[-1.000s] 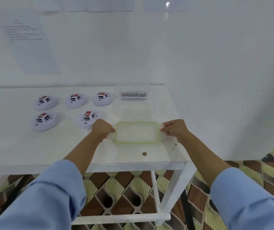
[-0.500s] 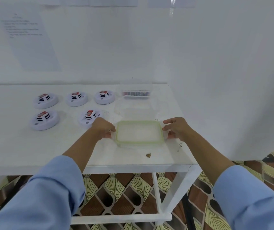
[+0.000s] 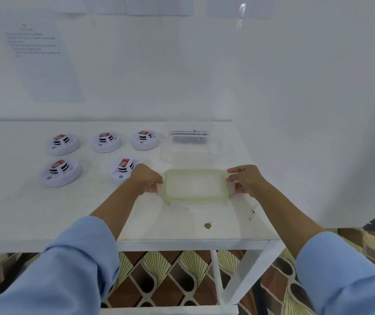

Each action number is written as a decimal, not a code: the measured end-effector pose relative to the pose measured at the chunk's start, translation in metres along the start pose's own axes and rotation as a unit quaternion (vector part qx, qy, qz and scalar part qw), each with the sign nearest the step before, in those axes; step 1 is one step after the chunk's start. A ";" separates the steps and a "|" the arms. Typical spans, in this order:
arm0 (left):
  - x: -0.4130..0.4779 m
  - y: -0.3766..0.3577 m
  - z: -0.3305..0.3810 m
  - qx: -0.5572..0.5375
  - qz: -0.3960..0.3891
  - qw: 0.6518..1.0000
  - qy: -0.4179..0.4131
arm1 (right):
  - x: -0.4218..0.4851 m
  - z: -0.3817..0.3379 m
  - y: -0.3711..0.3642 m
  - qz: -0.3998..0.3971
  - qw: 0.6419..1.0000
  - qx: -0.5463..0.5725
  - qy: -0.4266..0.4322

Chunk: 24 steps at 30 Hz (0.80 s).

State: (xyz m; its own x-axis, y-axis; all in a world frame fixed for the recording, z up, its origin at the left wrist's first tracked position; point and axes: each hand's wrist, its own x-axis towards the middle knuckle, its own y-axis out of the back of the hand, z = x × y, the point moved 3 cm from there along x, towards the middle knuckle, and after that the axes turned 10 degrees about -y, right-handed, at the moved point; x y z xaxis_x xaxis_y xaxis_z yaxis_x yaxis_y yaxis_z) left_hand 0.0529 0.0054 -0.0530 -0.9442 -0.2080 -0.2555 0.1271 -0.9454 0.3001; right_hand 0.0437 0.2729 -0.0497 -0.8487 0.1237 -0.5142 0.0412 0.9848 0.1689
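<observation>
From my seat, nearest on the white table (image 3: 23,212) is a small brown speck (image 3: 207,225) by the front edge. Just beyond it I have the rectangular lid (image 3: 194,185), toward the front right corner: frosted clear plastic with a pale green seal round its rim, lying flat. My left hand (image 3: 146,178) pinches its left side tab and my right hand (image 3: 244,179) pinches the right one, fingers curled. I cannot tell if the lid rests on the table. Behind it stands an open clear plastic container (image 3: 209,146); a row of small dark items (image 3: 189,137) lies along its far wall, too blurred to name. Left of it sit five white smoke detectors (image 3: 123,170)
</observation>
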 end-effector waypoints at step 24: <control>0.013 0.057 0.011 0.011 0.089 0.972 -0.215 | 0.002 -0.059 -0.038 0.084 0.960 -0.071 0.256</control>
State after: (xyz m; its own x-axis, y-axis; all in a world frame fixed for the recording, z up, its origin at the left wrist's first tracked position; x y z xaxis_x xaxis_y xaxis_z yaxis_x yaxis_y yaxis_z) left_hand 0.0445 -0.0488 -0.0294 -0.9483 -0.2387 0.2092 0.2976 -0.8978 0.3247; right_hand 0.0093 0.2289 -0.0074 -0.9858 0.1680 0.0052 0.1594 0.9247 0.3456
